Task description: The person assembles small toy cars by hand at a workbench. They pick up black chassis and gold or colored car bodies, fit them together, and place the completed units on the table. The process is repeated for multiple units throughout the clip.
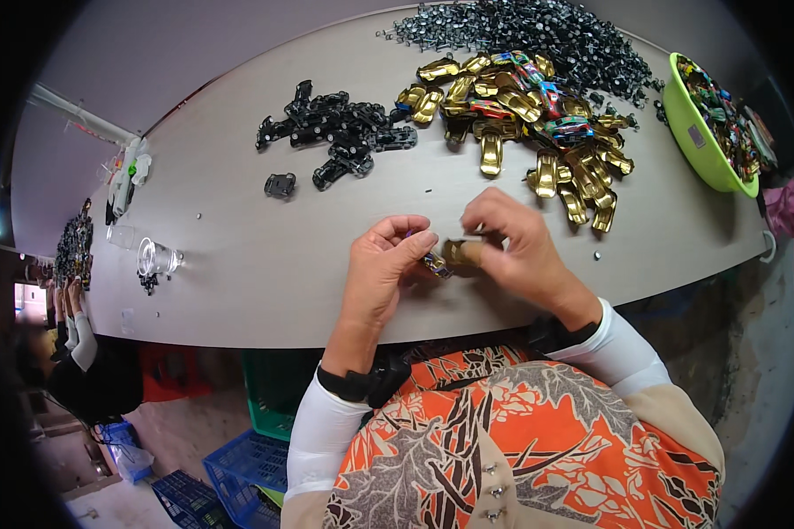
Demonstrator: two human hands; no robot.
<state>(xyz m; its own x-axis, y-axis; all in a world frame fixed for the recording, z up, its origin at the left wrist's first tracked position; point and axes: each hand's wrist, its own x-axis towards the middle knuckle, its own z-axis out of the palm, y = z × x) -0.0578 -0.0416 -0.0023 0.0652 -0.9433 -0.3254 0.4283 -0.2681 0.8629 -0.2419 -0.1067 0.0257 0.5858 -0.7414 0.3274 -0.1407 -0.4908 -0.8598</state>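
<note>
Near the table's front edge, my left hand (378, 269) pinches a small toy car (436, 264) with gold and purplish colouring between thumb and fingers. Close beside it, my right hand (525, 251) is curled with its fingertips round a gold toy car body (457, 252), partly hidden and blurred. Whether the two pieces touch, I cannot tell. Beyond my hands lies a heap of shiny gold car bodies (492, 157), with some red, blue and green ones among them. Left of that heap is a pile of black car chassis (326, 123), and a single chassis (280, 185) lies apart.
Wheel axles (538, 40) form a large heap at the back. A lime green basin (710, 159) of mixed toy cars stands at the right edge. Clear plastic cups (157, 258) stand left. Another person's sleeve (83, 342) shows far left; crates (247, 472) sit below the table.
</note>
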